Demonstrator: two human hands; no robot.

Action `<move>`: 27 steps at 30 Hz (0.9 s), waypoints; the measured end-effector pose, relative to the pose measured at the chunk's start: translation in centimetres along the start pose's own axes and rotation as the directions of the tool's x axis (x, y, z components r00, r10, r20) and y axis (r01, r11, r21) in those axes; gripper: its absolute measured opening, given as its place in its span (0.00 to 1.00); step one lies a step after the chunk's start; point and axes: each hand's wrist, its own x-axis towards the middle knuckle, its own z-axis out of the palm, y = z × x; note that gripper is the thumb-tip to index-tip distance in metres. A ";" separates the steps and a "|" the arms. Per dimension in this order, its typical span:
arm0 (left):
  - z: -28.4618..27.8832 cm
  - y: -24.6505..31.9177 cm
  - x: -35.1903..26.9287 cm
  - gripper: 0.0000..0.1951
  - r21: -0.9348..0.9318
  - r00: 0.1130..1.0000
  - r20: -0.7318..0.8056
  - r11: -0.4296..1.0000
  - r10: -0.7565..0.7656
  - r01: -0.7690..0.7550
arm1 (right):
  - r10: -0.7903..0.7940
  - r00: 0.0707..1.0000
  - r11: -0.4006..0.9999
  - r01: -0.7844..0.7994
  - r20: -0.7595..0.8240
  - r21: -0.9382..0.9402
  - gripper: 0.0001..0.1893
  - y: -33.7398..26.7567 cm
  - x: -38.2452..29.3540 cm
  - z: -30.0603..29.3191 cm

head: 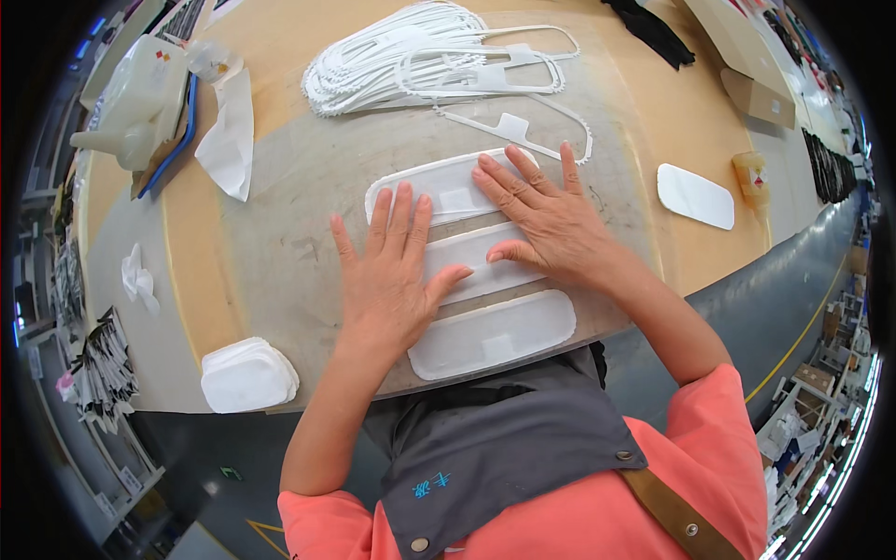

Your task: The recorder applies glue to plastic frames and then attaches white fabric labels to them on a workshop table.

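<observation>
Three white rounded panels lie in a slanted row on the worktable before me. My left hand [392,280] rests palm down, its fingertips on the left end of the far panel [448,199] and its thumb over the middle panel [483,276]. Fingers spread, my right hand [549,224] lies flat across the right ends of those same two panels. Neither hand grips anything. The near panel [539,322] sits at the table edge, touched by neither hand. Each of the far and near panels shows a small pale rectangle.
White toothed frame strips [392,63] are piled at the back. A stack of white pads [245,378] sits front left, and a single white pad [695,196] lies right, beside an amber bottle [752,178]. A plastic jug [147,84] stands back left; a cardboard box [756,94] is back right.
</observation>
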 end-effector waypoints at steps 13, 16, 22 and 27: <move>1.8 -0.7 1.7 0.48 -0.013 0.994 -0.084 0.998 -0.064 0.063 | 0.011 0.996 0.999 -0.015 -0.086 -0.045 0.46 0.7 2.6 1.3; 1.5 -1.6 0.5 0.47 0.049 0.989 -0.096 0.992 -0.113 0.118 | 0.039 0.997 0.993 -0.046 -0.068 -0.106 0.47 1.1 0.7 -0.3; 0.8 1.1 0.0 0.42 0.031 1.000 0.028 0.999 0.008 -0.009 | -0.030 1.000 0.999 0.030 -0.007 -0.029 0.47 0.2 -1.9 -0.7; 0.4 1.7 0.1 0.40 0.041 1.000 0.025 0.999 0.003 -0.004 | -0.017 0.999 1.000 0.017 0.039 -0.012 0.45 0.7 -3.1 -0.8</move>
